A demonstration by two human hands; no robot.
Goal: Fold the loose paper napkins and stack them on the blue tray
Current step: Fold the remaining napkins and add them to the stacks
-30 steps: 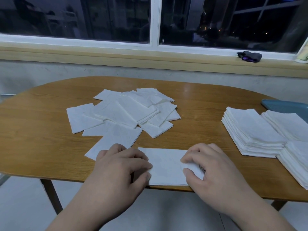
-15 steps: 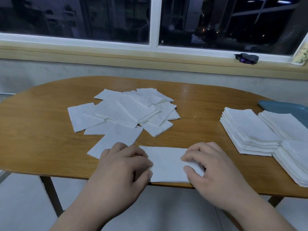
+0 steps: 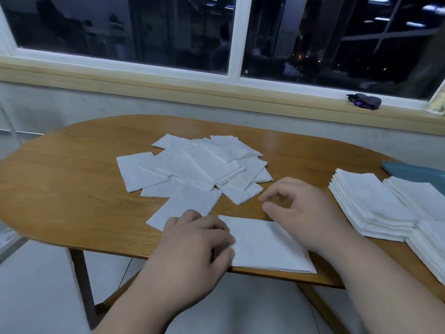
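A folded white napkin [image 3: 267, 247] lies at the table's near edge. My left hand [image 3: 195, 247] rests on its left end, fingers curled over the edge and thumb against the paper. My right hand [image 3: 303, 213] hovers above the napkin's far right corner, fingers loosely curled and holding nothing. A heap of loose white napkins [image 3: 192, 169] lies spread in the middle of the table. Stacks of folded napkins [image 3: 375, 208] stand at the right, over the blue tray [image 3: 414, 169], of which only a far corner shows.
The oval wooden table [image 3: 72, 184] stands before a window sill, where a small dark object [image 3: 364, 101] lies at the right. Floor and table legs show below the near edge.
My right hand has lifted off the folded napkin's right end and moved away from me toward the heap. My left hand stays on the left end.
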